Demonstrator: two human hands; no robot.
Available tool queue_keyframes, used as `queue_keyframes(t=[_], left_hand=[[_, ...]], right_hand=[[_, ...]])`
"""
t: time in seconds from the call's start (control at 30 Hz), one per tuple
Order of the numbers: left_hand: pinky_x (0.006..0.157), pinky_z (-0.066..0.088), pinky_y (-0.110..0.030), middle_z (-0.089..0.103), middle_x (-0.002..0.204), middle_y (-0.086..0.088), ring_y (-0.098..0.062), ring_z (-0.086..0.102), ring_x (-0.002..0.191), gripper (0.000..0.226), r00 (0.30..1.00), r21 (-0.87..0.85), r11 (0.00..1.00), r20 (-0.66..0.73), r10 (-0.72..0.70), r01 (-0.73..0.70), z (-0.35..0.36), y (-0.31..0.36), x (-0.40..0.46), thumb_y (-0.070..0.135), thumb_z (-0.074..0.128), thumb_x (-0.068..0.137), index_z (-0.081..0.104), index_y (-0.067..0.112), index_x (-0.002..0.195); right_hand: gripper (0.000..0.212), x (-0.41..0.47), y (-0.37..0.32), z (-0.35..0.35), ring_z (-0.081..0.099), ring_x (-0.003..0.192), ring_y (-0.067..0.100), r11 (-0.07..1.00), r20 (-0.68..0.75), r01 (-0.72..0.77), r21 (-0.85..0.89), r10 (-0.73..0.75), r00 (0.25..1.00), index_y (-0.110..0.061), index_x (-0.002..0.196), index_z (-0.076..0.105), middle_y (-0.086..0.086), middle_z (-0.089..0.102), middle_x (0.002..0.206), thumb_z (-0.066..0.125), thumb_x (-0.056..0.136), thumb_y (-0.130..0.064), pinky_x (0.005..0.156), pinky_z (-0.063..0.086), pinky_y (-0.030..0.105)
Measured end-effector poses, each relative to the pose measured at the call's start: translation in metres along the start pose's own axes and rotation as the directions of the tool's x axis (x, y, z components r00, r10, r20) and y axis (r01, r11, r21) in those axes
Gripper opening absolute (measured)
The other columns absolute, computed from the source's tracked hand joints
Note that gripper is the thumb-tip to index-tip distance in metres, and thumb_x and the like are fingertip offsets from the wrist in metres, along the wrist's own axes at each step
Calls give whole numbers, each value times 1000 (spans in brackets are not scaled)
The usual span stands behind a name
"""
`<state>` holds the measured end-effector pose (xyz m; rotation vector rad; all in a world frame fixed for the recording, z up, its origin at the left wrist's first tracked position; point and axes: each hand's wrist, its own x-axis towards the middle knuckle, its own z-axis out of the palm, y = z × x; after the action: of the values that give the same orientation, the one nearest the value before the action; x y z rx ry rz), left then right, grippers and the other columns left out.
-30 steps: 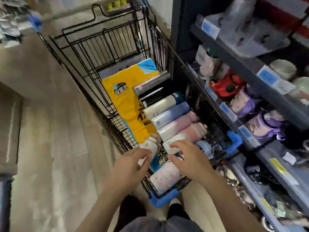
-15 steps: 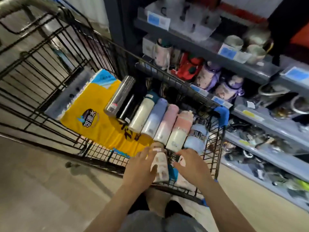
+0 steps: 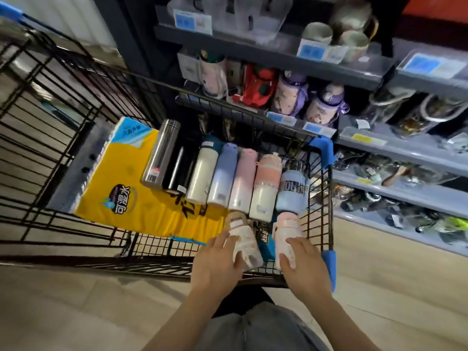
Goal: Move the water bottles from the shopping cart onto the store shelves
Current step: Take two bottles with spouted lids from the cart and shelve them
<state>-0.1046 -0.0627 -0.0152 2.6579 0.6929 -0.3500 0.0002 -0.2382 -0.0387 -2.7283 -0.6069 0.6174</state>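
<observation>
A black wire shopping cart stands before me with several water bottles lying side by side in it: a steel bottle, a black one, a cream one, a lilac one and pink ones. Nearest me lie two short bottles. My left hand grips the pale patterned bottle from its left side. My right hand grips the pink bottle at its base. Both bottles are low in the cart's near right corner.
A yellow pack of tissue lies under the bottles. Grey store shelves rise to the right, holding purple bottles, a red item and mugs. Pale floor surrounds the cart.
The view swung right toward the shelves. My left hand closed round the pale bottle, and my right hand shifted down onto the pink bottle in the cart's corner.
</observation>
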Motion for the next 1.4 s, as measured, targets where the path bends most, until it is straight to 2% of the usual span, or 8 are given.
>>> queue_keyframes(t=[0.13,0.23,0.33,0.57,0.83,1.07,1.23,1.4], left_hand=[[98,44,-33,30,154,7,-17,41,131,56,995,-32,998,77,-59,62,-3,-1,6,48,45,96,29,31,148],[96,45,-38,25,153,-3,-27,40,133,76,964,-217,949,185,-190,228,2,-1,28,48,59,91,15,31,152],[101,42,-43,17,156,-12,-34,36,136,90,934,-376,857,185,-305,353,17,12,63,44,68,86,11,27,154],[100,46,-46,-10,160,-10,-44,33,137,111,899,-148,920,317,-303,362,62,27,87,58,70,79,-11,37,152],[89,52,-45,0,159,-12,-40,44,128,104,873,-345,818,347,-344,460,62,23,89,35,82,74,9,36,148],[79,51,-41,19,148,-6,-34,44,124,98,877,-346,818,325,-354,459,56,14,88,29,85,70,17,37,140],[91,46,-44,22,146,-9,-33,39,129,100,878,-426,777,332,-343,465,53,9,87,25,86,69,17,34,143],[89,49,-43,20,146,-9,-34,41,127,100,882,-373,810,322,-345,453,54,11,85,28,84,72,14,34,143]], right_hand=[[45,-1,1,5,63,83,29,999,-97,55,-4,-55,994,-11,109,67,8,68,99,44,81,-39,71,53,37],[34,-1,0,3,64,79,28,999,-101,34,-9,-35,994,-12,105,68,7,69,96,66,76,-29,66,54,35],[34,-1,-1,4,65,76,25,1000,-110,2,0,-2,994,-14,102,69,5,70,94,66,71,-30,61,54,34],[40,0,0,6,66,69,22,1000,-180,8,-16,-10,984,-15,95,70,2,70,91,43,77,-39,54,53,29],[30,-1,0,7,61,60,17,999,-224,29,-37,-37,974,-17,89,66,0,66,83,47,76,-35,42,46,23],[34,-1,1,7,60,57,16,998,-228,49,-29,-54,972,-16,88,66,0,66,80,41,77,-37,41,42,21],[36,-2,2,8,61,59,14,999,-212,43,-19,-46,976,-16,89,67,-1,67,81,41,79,-38,46,31,12],[35,-2,2,7,60,60,14,999,-200,38,-11,-39,979,-17,91,67,-1,67,83,41,79,-38,48,30,14]])
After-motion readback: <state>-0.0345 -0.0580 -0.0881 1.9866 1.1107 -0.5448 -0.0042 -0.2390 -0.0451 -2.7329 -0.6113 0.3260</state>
